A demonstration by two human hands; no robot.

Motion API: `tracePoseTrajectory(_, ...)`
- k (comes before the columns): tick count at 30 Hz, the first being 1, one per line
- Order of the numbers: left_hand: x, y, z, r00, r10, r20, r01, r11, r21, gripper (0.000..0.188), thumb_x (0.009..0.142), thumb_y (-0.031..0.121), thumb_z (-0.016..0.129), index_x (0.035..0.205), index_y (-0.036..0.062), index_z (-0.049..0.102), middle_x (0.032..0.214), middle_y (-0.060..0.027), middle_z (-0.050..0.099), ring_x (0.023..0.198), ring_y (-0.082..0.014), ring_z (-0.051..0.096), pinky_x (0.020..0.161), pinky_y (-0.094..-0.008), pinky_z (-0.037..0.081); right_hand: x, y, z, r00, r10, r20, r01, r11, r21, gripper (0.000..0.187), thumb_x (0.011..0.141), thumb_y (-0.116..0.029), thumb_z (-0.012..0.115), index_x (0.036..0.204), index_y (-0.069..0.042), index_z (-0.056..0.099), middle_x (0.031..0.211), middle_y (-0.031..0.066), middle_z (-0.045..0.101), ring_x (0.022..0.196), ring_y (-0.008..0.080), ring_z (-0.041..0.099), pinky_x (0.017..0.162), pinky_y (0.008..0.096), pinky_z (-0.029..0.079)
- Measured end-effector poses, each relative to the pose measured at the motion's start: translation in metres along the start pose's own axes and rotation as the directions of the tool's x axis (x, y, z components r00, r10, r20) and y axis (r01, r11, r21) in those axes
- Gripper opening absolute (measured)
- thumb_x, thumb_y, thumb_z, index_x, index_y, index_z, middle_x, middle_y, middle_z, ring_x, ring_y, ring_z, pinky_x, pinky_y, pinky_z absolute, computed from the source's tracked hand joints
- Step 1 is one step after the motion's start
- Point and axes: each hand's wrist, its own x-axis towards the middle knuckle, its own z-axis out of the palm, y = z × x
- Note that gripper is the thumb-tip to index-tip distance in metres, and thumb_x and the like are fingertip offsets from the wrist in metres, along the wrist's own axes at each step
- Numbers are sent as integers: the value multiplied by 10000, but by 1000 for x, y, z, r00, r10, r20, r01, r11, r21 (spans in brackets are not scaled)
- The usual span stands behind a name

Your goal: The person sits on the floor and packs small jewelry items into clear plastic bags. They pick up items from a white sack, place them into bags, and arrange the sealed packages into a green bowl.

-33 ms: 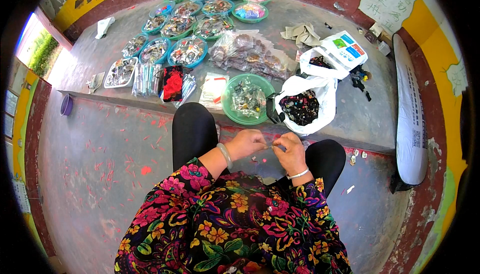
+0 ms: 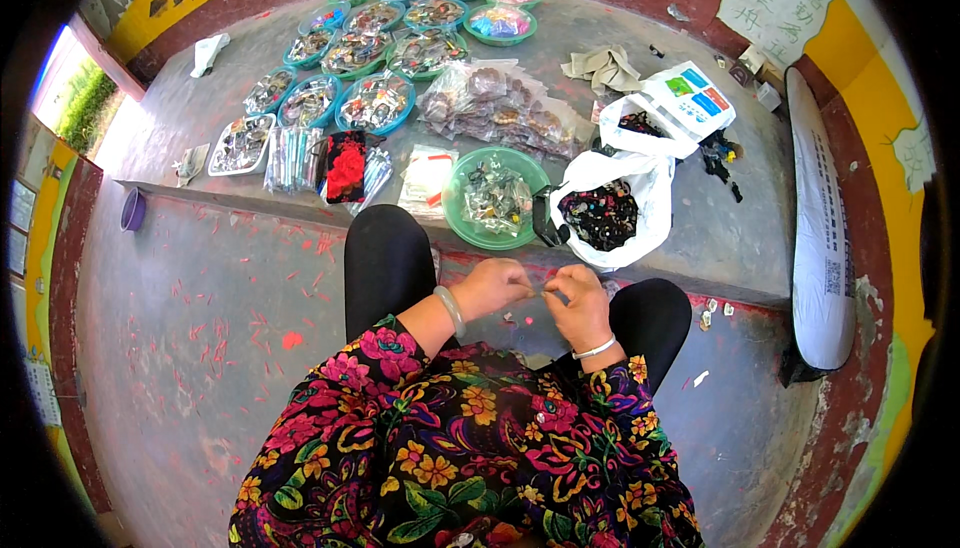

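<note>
Hands [image 2: 535,293] near green bowl [image 2: 492,198] of packets.

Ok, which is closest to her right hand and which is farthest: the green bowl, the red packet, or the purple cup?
From the right hand, in the head view:
1. Green bowl, just ahead on the raised ledge, slightly left.
2. Red packet, further left on the ledge.
3. Purple cup, far left, by the ledge's end.

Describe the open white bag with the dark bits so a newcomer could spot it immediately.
Start at the raised concrete ledge facing the seated person. Near its front edge, just right of the green bowl, sits the white plastic bag. Unlike the bowls around it, its mouth gapes open on small dark pieces.
</note>
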Motion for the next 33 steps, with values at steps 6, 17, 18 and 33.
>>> tracePoseTrajectory(6,0,9,-3,968,-239,79,245,965,-88,104,730,124,652,752,27,622,706,-54,613,654,-110,551,630,-255,442,-1,-7,-1,997,35,67,-37,999,27,95,662,-58,607,753,-39,590,782,105,585,730,293,570,631,344,458)
tracePoseTrajectory(17,-1,2,3,971,-146,192,176,972,-155,107,779,123,610,817,23,609,705,-18,602,664,-72,527,617,-234,426,-6,11,4,922,296,249,-364,882,299,121,723,-82,626,793,16,620,679,92,601,482,116,561,443,248,425)
tracePoseTrajectory(18,-1,3,3,968,-148,205,174,977,-119,113,779,122,610,827,20,607,713,-18,606,679,-71,536,630,-229,431,-7,13,5,904,332,267,-407,861,306,115,725,-82,625,786,16,624,665,87,600,478,110,554,442,244,423)
tracePoseTrajectory(33,-1,-1,2,954,-151,258,180,979,-93,172,759,139,635,905,47,636,802,-36,652,731,-87,588,676,-237,452,0,4,-6,776,521,354,-630,672,390,129,732,-90,652,802,18,652,578,7,568,407,48,460,375,184,346)
